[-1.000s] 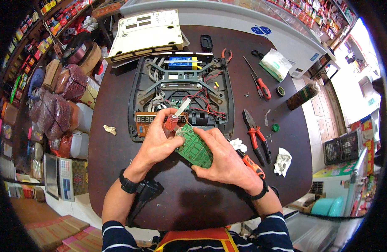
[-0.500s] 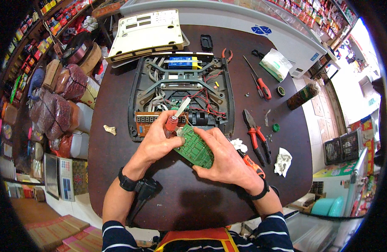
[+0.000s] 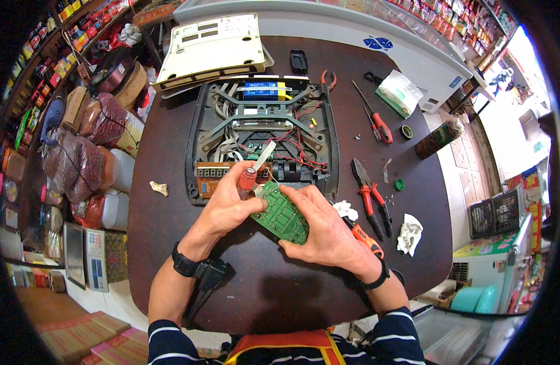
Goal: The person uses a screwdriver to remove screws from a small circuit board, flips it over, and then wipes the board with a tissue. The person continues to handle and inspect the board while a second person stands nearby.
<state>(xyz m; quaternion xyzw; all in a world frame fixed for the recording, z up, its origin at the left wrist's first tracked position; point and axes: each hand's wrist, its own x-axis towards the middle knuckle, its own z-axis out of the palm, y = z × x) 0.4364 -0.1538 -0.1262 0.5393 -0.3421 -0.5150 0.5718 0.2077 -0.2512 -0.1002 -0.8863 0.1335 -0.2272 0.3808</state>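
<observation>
Between my hands is a green circuit board (image 3: 282,214), tilted above the table's near half. My left hand (image 3: 224,204) pinches its left corner with the thumb and also grips a red-handled tool (image 3: 247,180), perhaps a screwdriver, whose tip is hidden. My right hand (image 3: 322,228) holds the board's right edge, thumb below and fingers above. A flat white ribbon cable (image 3: 265,156) rises at the board's upper corner. Just beyond lies the opened black device housing (image 3: 324,131) with metal brackets, red wires, a blue block (image 3: 263,91) and a brown display board (image 3: 208,187).
On the dark table (image 3: 164,243), pliers (image 3: 371,198), a red screwdriver (image 3: 381,126), crumpled tissue (image 3: 410,235) and a dark cylinder (image 3: 438,139) lie to the right. A cream cover (image 3: 210,48) rests at the back left. An orange-handled tool (image 3: 366,241) is beside my right hand.
Hands and board stay almost in place. The red handle in my left hand has shifted very slightly.
</observation>
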